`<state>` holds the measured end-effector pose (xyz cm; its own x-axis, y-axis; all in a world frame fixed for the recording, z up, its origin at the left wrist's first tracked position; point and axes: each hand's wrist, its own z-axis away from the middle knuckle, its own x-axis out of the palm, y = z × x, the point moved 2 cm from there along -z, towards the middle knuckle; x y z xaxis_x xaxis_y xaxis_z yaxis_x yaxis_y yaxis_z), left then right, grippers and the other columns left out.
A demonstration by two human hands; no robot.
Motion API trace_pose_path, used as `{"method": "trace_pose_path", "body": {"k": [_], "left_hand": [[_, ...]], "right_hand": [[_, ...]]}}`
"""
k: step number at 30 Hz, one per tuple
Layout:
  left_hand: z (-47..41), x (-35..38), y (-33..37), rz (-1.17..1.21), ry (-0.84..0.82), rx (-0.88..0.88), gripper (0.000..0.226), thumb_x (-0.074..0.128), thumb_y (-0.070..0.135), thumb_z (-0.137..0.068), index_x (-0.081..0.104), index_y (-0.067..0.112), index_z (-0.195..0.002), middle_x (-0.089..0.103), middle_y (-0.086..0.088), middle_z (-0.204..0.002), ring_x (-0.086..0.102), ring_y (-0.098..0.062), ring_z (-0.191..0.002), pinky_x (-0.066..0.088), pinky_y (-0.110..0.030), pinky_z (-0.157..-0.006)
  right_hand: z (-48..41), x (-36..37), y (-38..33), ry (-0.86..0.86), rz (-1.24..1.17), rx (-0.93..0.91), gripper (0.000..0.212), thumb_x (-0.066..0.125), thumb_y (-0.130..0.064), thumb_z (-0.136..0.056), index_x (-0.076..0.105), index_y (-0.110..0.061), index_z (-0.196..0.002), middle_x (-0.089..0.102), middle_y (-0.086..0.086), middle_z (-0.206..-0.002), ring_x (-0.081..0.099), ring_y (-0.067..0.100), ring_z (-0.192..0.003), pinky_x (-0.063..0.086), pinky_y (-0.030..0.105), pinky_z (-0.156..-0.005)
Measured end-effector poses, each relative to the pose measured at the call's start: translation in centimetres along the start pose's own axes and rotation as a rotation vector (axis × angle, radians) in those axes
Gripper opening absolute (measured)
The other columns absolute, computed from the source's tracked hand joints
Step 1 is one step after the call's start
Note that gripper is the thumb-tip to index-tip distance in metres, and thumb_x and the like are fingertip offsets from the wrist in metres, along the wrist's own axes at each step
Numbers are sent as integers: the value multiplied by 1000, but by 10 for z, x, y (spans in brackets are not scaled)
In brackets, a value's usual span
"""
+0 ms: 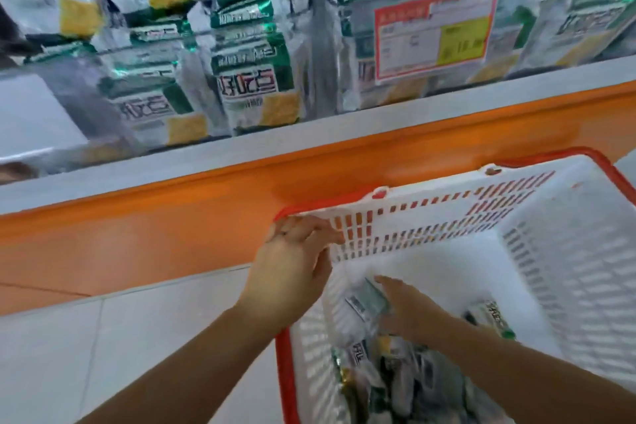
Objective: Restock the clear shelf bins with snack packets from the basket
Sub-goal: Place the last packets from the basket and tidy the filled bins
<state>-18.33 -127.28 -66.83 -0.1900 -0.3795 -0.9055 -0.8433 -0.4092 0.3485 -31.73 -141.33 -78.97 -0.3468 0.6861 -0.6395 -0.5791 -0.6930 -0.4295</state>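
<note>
Two hands work apart at a white, red-rimmed basket just in front of the orange shelf edge. The left hand clamps the rim at the basket's far left corner, fingers outside and thumb inside. The right hand reaches inside, fingers extended over a green-and-silver packet; blur hides whether it grips it. More packets lie heaped at the basket's near end. Above the shelf edge, clear bins hold shelved packets of the same kind, mostly upright. A red-bordered price label sits on one bin front.
</note>
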Motion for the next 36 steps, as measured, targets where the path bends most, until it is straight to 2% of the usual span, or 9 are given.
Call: {"method": "trace_pose_path", "body": {"k": [5,9,13,17,20,26,30,33,36], "left_hand": [[1,0,-1,49,-30,-32,29,46,17,-80,71,23,-93,68,7,-95,62,-17,-92,36,-27,-91],[1,1,-3,75,-35,-49,28,46,17,-81,70,23,-93,68,8,-95,61,-15,-93,37,-27,-92],[0,1,-2,63,-28,-55,27,47,16,-80,70,24,-92,68,10,-94,61,-13,-93,36,-25,-92],[3,1,0,37,-29,-22,28,47,15,-79,70,24,-91,68,10,-94,61,-14,-92,37,-25,-92],[4,-2,2,9,-31,12,27,48,14,-80,70,23,-92,68,9,-94,60,-14,-93,44,-30,-89],[9,-16,4,-43,-94,170,35,50,21,-84,57,24,-118,60,1,-116,61,-21,-103,57,-38,-78],[9,-52,19,-245,-103,336,79,79,28,-69,39,29,-136,45,2,-136,51,-20,-108,56,-30,-71],[2,-90,41,-152,-20,389,66,65,41,-81,35,31,-139,35,4,-144,47,-20,-115,54,-33,-78],[-10,-137,66,66,89,277,47,55,47,-86,44,34,-130,37,13,-140,47,-7,-119,44,-22,-92]], "right_hand": [[-28,20,-1,65,2,69,52,55,-31,-90,32,-15,-134,49,7,-122,54,23,-100,40,28,-74],[-38,25,4,1,-35,145,39,63,-31,-86,50,-11,-116,61,6,-111,59,22,-97,47,28,-78],[-30,12,3,39,67,119,14,54,-11,-87,67,-15,-87,64,2,-92,63,19,-88,49,25,-77],[-14,9,-4,-44,97,33,19,50,-14,-91,66,-11,-101,64,5,-102,61,21,-94,50,30,-84],[-3,4,-12,6,87,-32,14,42,-17,-98,52,-13,-106,59,3,-96,57,18,-83,46,25,-70],[49,-70,-44,-45,-297,-129,15,38,-13,-100,43,-7,-88,50,13,-87,57,6,-66,46,22,-64],[102,-132,-65,10,-502,-176,17,37,-22,-102,48,-17,-89,48,5,-84,52,15,-71,46,32,-78],[137,-172,-91,173,-671,-216,24,38,-18,-101,50,-16,-81,49,3,-78,47,14,-69,42,17,-61],[167,-202,-119,158,-920,-201,27,37,-14,-98,50,-8,-75,53,8,-59,43,17,-51,44,28,-60]]}}
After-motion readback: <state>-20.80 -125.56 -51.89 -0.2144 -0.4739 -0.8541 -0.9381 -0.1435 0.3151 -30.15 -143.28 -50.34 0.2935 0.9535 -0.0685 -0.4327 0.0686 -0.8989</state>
